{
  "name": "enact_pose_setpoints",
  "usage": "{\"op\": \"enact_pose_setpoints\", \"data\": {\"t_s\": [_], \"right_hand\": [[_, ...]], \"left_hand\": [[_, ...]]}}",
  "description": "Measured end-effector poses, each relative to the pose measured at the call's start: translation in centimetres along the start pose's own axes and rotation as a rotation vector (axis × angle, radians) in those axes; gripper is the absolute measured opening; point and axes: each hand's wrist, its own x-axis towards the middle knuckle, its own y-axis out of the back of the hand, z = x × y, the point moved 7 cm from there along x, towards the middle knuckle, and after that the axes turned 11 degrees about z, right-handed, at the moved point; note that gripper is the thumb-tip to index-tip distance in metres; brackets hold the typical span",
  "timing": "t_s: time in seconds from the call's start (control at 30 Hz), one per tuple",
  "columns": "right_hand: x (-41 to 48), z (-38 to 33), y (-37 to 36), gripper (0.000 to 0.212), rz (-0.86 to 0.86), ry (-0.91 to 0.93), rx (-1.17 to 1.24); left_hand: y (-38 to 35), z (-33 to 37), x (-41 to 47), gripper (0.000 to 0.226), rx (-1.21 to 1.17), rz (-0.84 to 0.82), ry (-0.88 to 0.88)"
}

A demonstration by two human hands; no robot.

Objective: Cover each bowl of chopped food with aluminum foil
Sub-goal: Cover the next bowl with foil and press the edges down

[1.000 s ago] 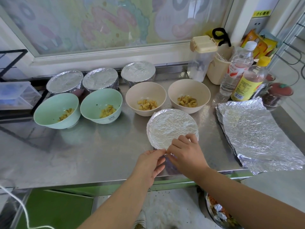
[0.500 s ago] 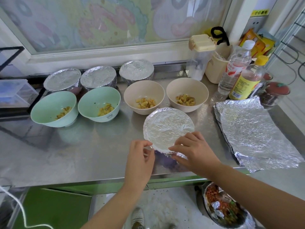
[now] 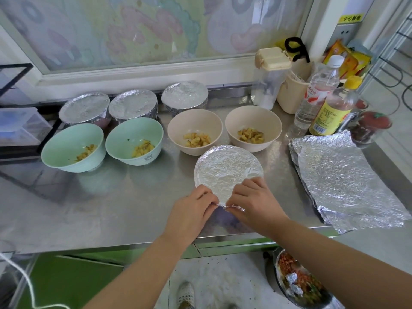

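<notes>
A foil-covered bowl [image 3: 227, 170] stands near the front edge of the steel counter [image 3: 100, 208]. My left hand [image 3: 191, 210] and my right hand [image 3: 254, 204] pinch the foil at the bowl's near rim, fingers closed on the crumpled edge. Behind it stand two beige bowls [image 3: 195, 130] [image 3: 253, 127] and two green bowls [image 3: 73, 147] [image 3: 134, 140], all uncovered with chopped yellow food inside. Three foil-covered bowls [image 3: 85, 109] [image 3: 133, 104] [image 3: 185, 97] line the back.
A stack of loose foil sheets [image 3: 343, 179] lies at the right. Bottles [image 3: 334, 108], a clear pitcher [image 3: 269, 79] and a beige container crowd the back right corner. A clear plastic box [image 3: 20, 126] sits at the left. A bowl of scraps [image 3: 298, 279] sits below the counter.
My left hand moved right and my right hand moved left along the near rim; both now meet at the front of the bowl, pinching the foil edge.
</notes>
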Motion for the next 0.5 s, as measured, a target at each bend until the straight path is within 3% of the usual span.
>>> {"op": "enact_pose_setpoints", "data": {"t_s": [0.5], "right_hand": [[0.09,-0.51,-0.03,0.018,0.119,-0.019,-0.047]], "left_hand": [[-0.29,0.1,0.62,0.018,0.055,-0.03,-0.049]]}}
